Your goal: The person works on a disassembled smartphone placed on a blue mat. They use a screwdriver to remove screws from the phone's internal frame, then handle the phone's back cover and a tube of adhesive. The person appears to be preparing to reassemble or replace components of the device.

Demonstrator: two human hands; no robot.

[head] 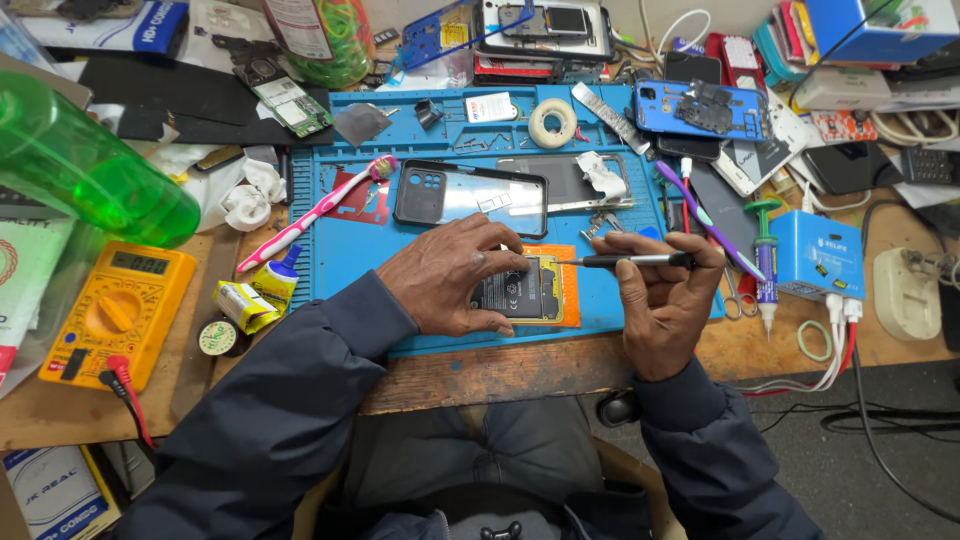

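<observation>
on the blue mat (620, 310), left hand (450, 275) grips an opened phone (525, 295); right hand (665, 295) grips a screwdriver (625, 260).

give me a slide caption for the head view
Left hand steadies an opened phone on a blue mat while the right hand holds a screwdriver to it.
</observation>
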